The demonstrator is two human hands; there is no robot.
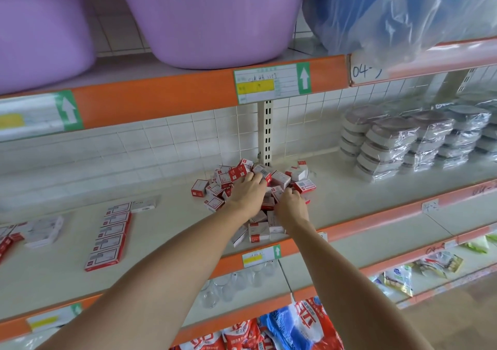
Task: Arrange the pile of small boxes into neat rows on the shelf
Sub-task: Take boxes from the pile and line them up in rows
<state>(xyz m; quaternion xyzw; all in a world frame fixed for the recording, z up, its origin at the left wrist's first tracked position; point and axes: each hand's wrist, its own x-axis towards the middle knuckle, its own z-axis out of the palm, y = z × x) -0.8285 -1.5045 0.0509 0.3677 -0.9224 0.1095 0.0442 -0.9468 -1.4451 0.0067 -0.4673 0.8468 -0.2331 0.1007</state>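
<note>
Head view: left hand and right hand rest on the box pile, fingertips buried; grip unclear.

I see a pale shelf with an orange front edge crossing the middle of the frame. At its centre, against the tiled back wall, lies a jumbled pile of small red-and-white boxes, some tipped, some flat. Toward the lower left, a row of flat boxes runs from front to back, with one white box just beside its far end. At the left edge lies another cluster of boxes. At the right, stacks of plastic-wrapped containers stand on the shelf.
</note>
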